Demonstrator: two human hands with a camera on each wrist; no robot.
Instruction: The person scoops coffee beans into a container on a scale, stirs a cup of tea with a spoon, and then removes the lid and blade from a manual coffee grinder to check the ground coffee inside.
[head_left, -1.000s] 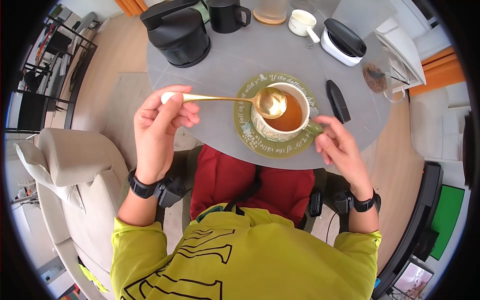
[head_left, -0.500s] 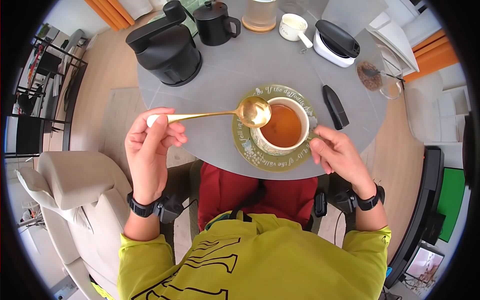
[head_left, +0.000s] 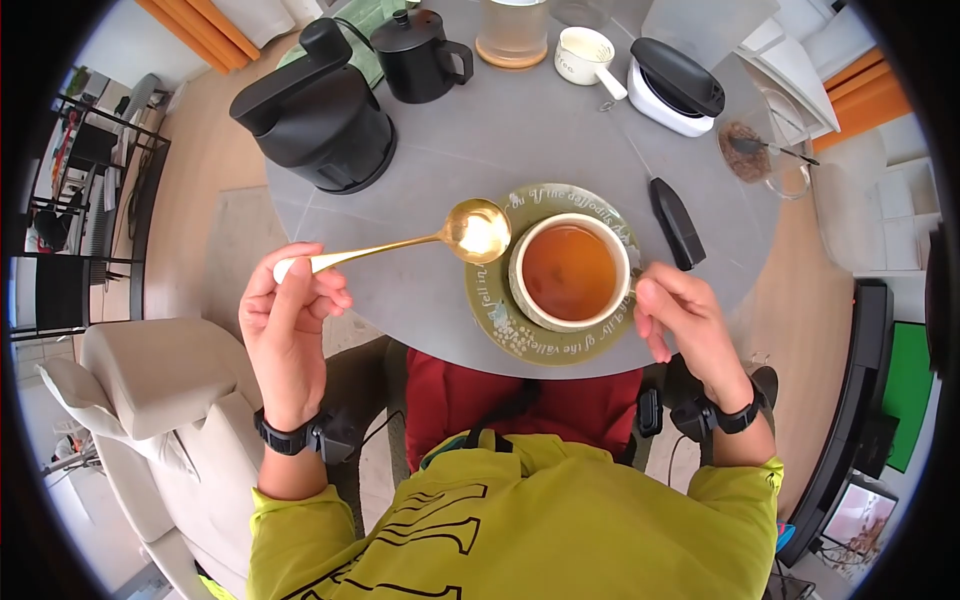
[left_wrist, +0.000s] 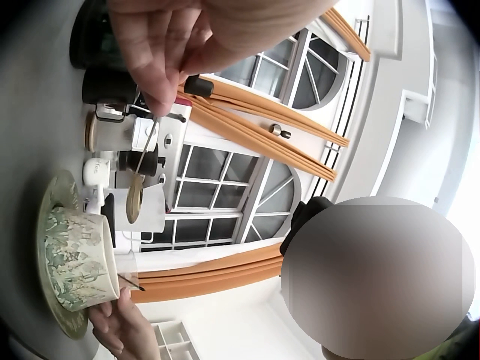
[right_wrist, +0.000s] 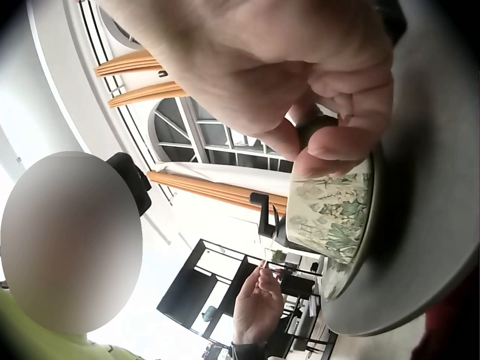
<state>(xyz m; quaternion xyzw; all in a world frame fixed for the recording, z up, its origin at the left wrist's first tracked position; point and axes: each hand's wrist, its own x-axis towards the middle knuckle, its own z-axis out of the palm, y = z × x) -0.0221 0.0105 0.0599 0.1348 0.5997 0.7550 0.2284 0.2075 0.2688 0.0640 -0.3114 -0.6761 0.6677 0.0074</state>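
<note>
My left hand [head_left: 288, 345] pinches the pale handle end of a gold spoon [head_left: 475, 231] between thumb and fingers. The spoon's bowl hangs left of the teacup [head_left: 518, 268], overlapping the saucer's left edge in the head view. Amber tea [head_left: 572, 274] fills much of the cup. My right hand [head_left: 690, 318] pinches the cup's green handle [right_wrist: 318, 129], which the fingers partly hide. Beneath the cup lies a green saucer [head_left: 484, 312] with white lettering. Flowers and leaves decorate the cup's outer wall, seen upright on the saucer in the left wrist view.
A black kettle-like appliance [head_left: 325, 125] and a black lidded mug [head_left: 415, 60] stand at the table's back left. Farther right are a small white cup [head_left: 582, 58], a white container with black lid [head_left: 675, 85], a black elongated object [head_left: 677, 222] and a glass jug [head_left: 790, 150].
My left hand has carried the spoon leftward, from over the tea to beside the cup. My right hand keeps hold of the cup handle. The head view has shifted slightly.
</note>
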